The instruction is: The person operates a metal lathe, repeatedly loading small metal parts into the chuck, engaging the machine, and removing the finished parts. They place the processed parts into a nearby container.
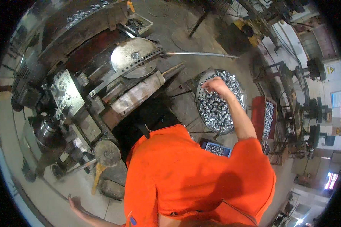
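A bright patch (331,181) glares at lower right, and metal parts (216,115) glint. A shadow falls across the orange shirt (197,166). Fisheye distortion bends edges toward a black rim.

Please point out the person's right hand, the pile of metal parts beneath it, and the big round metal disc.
Right hand (217,85): head view, on the back of the hand.
Metal parts (218,113): head view, around the middle of the pile.
Metal disc (129,53): head view, on its flat upper face.

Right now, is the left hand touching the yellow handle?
Apart: the head view shows floor between the left hand and the yellow handle.
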`<state>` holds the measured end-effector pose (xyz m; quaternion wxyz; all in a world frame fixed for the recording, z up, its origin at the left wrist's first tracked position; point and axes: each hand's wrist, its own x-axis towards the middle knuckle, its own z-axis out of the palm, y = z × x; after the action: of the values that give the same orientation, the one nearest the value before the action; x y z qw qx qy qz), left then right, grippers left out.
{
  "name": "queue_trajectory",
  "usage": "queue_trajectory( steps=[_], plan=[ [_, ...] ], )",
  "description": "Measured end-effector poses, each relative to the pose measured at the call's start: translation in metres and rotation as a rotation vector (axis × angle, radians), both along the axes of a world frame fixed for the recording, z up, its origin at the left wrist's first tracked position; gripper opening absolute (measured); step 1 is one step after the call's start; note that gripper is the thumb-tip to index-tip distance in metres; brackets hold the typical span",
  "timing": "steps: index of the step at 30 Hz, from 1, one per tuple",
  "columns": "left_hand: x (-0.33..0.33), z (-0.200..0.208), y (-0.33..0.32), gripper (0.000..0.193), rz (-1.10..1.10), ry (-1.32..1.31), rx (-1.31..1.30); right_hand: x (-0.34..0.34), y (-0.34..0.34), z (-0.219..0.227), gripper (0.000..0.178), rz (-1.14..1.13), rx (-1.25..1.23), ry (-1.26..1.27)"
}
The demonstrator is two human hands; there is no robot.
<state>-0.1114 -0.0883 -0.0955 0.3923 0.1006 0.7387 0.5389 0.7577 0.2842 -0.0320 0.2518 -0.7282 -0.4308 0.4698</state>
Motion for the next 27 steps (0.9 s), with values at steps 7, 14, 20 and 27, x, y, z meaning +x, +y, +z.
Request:
queue_trajectory(
  steps=[7, 14, 20, 27],
  plan=[
    [0.058, 0.040, 0.025, 0.032, 0.064, 0.270, -0.042, -0.115, 0.044, 0.075, 0.036, 0.530, 0.249, 0.629],
    [0.120, 0.084, 0.031, 0.039, -0.132, 0.630, -0.424, -0.282, 0.086, 0.123, 0.041, 1.203, 0.486, 0.481],
    [0.167, 0.102, -0.017, 0.036, -0.125, 0.695, -0.626, -0.464, 0.083, 0.137, 0.019, 1.561, 1.207, 0.234],
    [0.192, 0.091, -0.015, 0.033, 0.077, 0.812, -0.654, -0.551, 0.101, 0.102, 0.024, 1.556, 0.930, -0.405]
  ],
)
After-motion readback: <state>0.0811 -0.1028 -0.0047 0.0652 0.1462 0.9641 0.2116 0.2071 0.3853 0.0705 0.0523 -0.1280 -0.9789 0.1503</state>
